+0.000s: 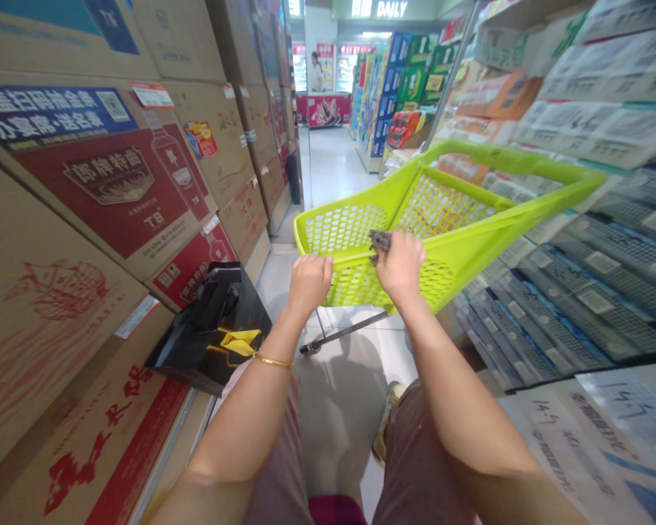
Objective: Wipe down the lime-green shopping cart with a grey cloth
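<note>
A bright green plastic shopping cart (355, 281) with lattice sides stands sideways before me, its handle end to the right. My left hand (310, 281) is closed over the near corner of its basket rim. Farther along the same rim, my right hand (401, 266) is closed around a crumpled grey cloth (380, 240), part of which sticks out beside the thumb. The right fingers rest at the rim; whether they also grip it is hidden. No goods show inside the basket.
Stacked cartons (114, 175) line the left side, with a black gift bag (197, 343) leaning by them. Packaged goods (595, 117) fill the right shelves, close to the cart. A tiled aisle (331, 164) leads ahead to more shelves (393, 80) and a distant person (317, 73).
</note>
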### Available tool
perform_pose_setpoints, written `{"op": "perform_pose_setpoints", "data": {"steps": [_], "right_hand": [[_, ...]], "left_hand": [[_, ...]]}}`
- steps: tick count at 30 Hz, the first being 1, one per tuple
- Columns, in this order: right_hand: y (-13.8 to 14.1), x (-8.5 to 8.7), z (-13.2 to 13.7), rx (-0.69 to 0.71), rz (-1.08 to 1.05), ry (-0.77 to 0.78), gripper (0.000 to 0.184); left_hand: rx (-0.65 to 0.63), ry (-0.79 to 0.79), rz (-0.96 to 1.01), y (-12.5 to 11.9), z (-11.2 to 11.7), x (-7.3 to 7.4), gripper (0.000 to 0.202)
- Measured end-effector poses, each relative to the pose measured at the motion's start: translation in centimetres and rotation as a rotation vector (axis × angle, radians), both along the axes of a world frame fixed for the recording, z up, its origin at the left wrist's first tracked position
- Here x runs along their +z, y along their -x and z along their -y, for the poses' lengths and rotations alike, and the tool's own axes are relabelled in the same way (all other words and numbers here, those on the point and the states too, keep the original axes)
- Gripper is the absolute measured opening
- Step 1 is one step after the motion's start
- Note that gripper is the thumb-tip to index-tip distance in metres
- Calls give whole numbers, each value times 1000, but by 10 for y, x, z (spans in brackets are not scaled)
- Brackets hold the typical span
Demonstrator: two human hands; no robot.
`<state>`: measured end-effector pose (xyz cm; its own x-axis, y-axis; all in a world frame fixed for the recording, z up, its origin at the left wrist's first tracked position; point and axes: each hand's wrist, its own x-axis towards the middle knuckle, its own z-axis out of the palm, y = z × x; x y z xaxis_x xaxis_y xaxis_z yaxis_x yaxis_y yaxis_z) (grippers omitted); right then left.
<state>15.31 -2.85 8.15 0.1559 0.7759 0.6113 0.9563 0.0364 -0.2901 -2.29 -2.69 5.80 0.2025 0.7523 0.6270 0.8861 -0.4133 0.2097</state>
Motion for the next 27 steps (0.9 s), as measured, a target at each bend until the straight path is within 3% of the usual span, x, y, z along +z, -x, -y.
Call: {"op": "perform_pose_setpoints", "data": {"steps": [5,16,27], "right_hand": [[-2,-2,-1,-26,3,-22,28],[62,-10,15,228,73,-5,26],[48,1,14,318,123,85,29]], "left_hand": [[16,-1,37,-3,0,-1,38],[28,31,64,-4,0,0,28],[-30,-16,112,13,-7,2,33]]}}
